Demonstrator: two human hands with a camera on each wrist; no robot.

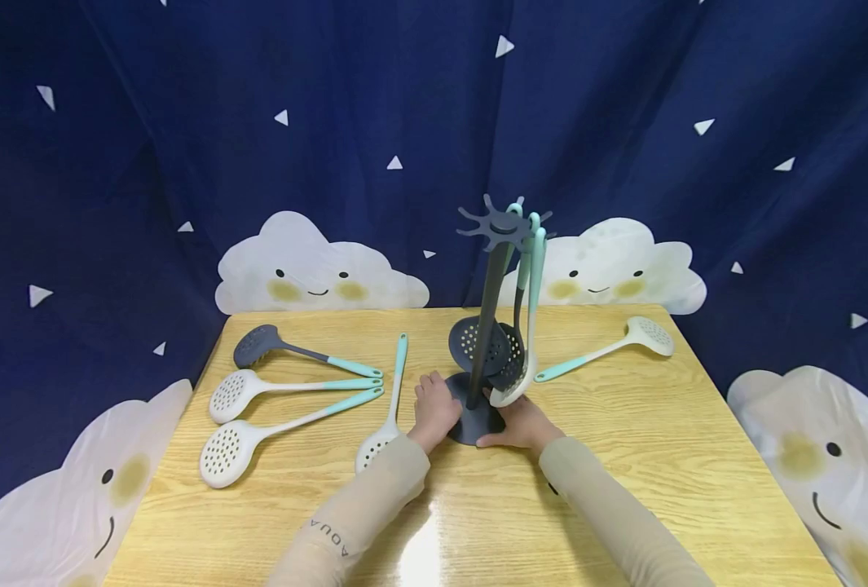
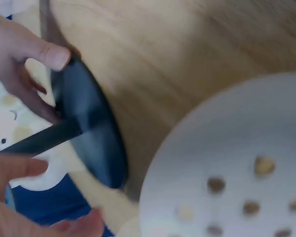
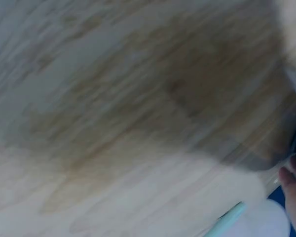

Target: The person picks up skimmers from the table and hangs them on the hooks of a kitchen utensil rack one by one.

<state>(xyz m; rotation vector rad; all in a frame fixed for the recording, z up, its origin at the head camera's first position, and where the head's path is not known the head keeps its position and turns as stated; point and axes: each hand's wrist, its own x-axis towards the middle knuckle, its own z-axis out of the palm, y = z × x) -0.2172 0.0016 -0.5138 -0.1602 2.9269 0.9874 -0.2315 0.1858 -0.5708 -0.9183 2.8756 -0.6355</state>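
Note:
A dark utensil stand with a round base and a pronged top stands on the wooden table. Several utensils hang on its right side: dark skimmers and a white one, with mint handles. My right hand grips the base's right edge, its thumb along the near rim; in the left wrist view this thumb lies on the rim of the base. My left hand is at the base's left side; the left wrist view shows its fingers spread, apart from the base.
On the left lie a dark slotted utensil and two white skimmers. Another white skimmer lies beside my left forearm, partly covered by the sleeve. A white slotted turner lies at the back right. A blue curtain hangs behind.

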